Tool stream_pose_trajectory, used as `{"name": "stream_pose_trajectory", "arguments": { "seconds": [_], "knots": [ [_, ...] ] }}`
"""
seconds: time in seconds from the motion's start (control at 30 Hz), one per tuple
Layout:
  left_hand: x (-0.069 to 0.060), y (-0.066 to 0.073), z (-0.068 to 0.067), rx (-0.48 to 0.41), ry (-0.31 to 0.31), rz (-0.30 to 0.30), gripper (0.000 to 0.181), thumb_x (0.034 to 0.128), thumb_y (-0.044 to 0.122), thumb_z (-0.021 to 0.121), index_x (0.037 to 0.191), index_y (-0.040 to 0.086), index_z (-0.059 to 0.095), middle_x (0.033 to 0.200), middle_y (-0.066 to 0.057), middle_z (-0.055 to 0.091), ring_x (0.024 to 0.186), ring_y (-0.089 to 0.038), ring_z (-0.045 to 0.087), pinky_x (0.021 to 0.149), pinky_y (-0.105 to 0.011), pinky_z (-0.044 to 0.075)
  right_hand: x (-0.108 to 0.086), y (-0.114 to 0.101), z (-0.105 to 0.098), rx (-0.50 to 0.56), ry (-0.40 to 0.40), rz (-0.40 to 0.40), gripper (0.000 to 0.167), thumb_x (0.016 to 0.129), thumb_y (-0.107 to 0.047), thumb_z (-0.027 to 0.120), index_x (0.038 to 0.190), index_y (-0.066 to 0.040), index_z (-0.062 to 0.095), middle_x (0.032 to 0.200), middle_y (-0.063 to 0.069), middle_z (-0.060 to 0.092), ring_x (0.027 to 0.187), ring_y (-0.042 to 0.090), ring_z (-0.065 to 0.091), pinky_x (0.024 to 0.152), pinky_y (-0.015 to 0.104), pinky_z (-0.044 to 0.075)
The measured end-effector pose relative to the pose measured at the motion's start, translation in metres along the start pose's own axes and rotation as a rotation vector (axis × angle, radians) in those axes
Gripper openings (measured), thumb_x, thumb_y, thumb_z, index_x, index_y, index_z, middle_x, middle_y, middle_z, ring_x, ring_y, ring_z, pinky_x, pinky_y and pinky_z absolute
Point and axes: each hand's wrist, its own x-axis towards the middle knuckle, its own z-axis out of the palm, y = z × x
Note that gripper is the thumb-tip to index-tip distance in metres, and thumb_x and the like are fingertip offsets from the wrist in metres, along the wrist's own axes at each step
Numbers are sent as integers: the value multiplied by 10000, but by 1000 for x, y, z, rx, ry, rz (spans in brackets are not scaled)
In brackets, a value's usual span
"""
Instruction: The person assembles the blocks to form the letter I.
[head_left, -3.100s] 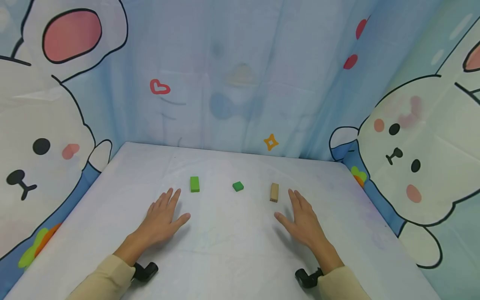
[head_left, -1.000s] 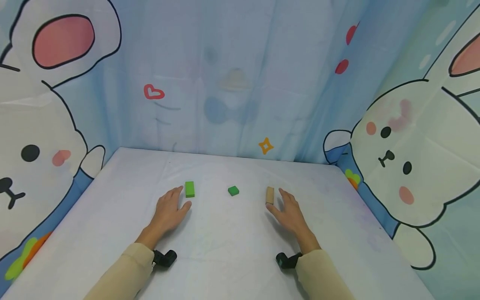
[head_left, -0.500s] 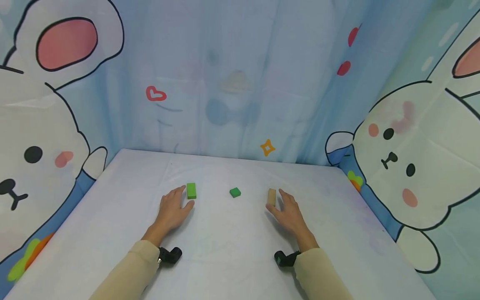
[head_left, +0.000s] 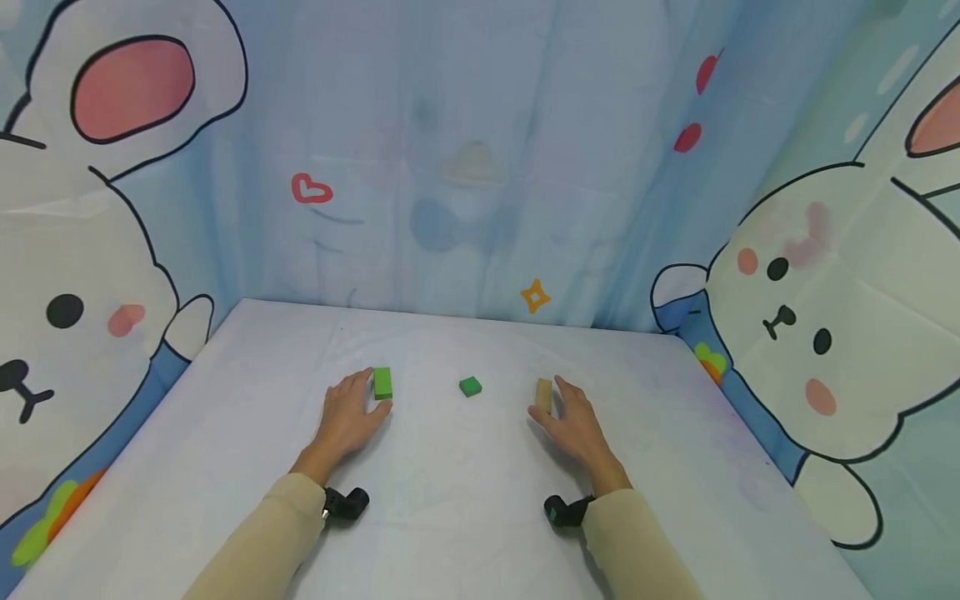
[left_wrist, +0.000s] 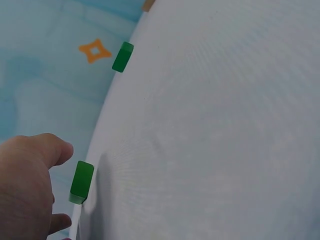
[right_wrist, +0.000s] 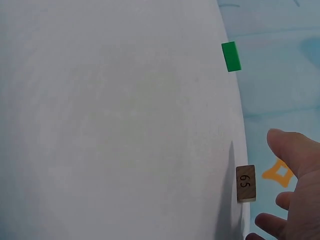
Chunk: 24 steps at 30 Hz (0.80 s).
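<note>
A light green block (head_left: 382,383) lies on the white table. My left hand (head_left: 348,417) is just left of and in front of it, with the thumb near its front end. In the left wrist view that green block (left_wrist: 81,182) stands apart from the spread thumb and fingers. At the right, a plain wooden block (head_left: 543,394) lies between the thumb and fingers of my right hand (head_left: 577,425). The number 65 marks the end of this wooden block (right_wrist: 245,183) in the right wrist view, where a gap separates it from the thumb.
A smaller dark green block (head_left: 470,386) sits between the two hands. Behind the white table (head_left: 465,500) hangs a blue curtain (head_left: 465,167) printed with rabbits. Black wrist cameras are strapped at both sleeves.
Both hands have moved inward and forward from farther apart, coming close around the light green and wooden blocks. In the last half second they shifted only slightly. The blocks have not moved on the table.
</note>
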Motion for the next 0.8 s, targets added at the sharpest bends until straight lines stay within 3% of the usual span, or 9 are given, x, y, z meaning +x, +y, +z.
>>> {"name": "stream_pose_trajectory", "arguments": {
  "seconds": [0.4,0.8],
  "knots": [
    [10,1,6,24,2,-6,712,970,306,641,1540,-43,395,1560,-279,440,1480,-467,365,1241,-678,170,16,3,7,0,1,21,899,965,-449,642,1631,-20,215,1654,275,246,1520,472,277,1233,620,273],
    [13,-1,5,59,-5,8,742,954,331,656,1537,-47,393,1543,-265,468,1468,-456,392,1237,-688,166,16,9,5,-47,2,-4,904,947,-418,665,1620,1,231,1638,290,279,1519,486,272,1232,615,278]
  ]
}}
